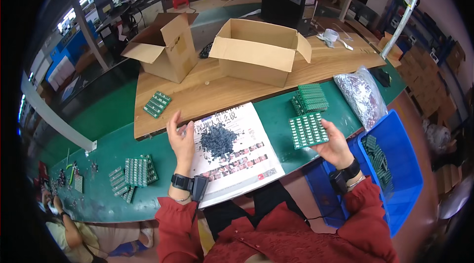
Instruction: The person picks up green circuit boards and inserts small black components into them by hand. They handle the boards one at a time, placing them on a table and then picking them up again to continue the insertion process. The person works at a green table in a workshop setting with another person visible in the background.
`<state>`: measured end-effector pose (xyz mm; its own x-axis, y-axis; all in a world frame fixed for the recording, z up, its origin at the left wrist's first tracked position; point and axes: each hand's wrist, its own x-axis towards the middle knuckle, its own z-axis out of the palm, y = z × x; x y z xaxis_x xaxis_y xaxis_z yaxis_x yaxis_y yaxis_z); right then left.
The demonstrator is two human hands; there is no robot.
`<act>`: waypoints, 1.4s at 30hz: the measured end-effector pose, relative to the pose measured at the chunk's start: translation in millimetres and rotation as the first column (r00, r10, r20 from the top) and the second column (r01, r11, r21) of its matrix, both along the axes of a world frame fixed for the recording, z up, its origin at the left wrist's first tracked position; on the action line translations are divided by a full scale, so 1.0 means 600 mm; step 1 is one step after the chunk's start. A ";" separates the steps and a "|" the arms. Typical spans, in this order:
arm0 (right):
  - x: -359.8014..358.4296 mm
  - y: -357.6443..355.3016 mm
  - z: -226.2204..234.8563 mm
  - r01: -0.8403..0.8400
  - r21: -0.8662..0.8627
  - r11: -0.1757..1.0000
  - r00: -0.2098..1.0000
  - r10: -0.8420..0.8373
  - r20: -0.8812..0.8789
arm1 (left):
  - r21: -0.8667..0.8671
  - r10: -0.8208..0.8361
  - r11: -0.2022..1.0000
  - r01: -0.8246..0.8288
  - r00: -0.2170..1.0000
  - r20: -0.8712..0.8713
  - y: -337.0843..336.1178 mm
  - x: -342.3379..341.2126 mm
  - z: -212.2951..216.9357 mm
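Circuit-board panel (pixel 306 132) sits in the right hand (pixel 336 145), its right edge clamped between the thumb on top and the fingers underneath, most of it reaching out left of the grip. It is thin, green and roughly square, with rows of small pale rectangles across its face. Just beyond it, a stack of similar panels (pixel 314 97) stands on the green tabletop (pixel 274 120). The left hand (pixel 181 140) is empty, thumb and fingers apart, just left of a heap of dark slivers (pixel 218 140) on a newspaper (pixel 232 186); whether it touches the paper, I cannot tell.
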<state>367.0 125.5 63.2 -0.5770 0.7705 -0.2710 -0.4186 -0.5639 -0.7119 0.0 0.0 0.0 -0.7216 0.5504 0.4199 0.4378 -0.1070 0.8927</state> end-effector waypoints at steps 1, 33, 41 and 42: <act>-0.002 -0.001 -0.005 0.017 -0.041 0.999 0.999 -0.019 -0.049 | 0.008 -0.012 1.000 0.012 0.999 0.036 0.000 -0.003 -0.003; 0.069 0.311 -0.028 -0.332 0.902 0.276 0.512 -0.751 0.418 | -0.001 0.353 0.935 -0.354 0.934 -0.054 -0.379 -0.012 0.108; 0.049 0.238 -0.014 -0.264 0.956 0.128 0.427 -0.873 0.235 | -0.338 0.326 0.792 -0.509 0.820 -0.470 -0.416 -0.028 0.085; 0.032 0.190 0.000 -0.270 0.962 0.052 0.440 -0.882 0.171 | -0.386 0.250 0.751 -0.536 0.772 -0.584 -0.391 -0.023 0.096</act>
<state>386.4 239.5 63.4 -0.2294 0.6756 0.7007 0.5777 0.6739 -0.4606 -13.7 -234.8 57.7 -0.7085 0.4892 0.5086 0.7005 0.5747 0.4230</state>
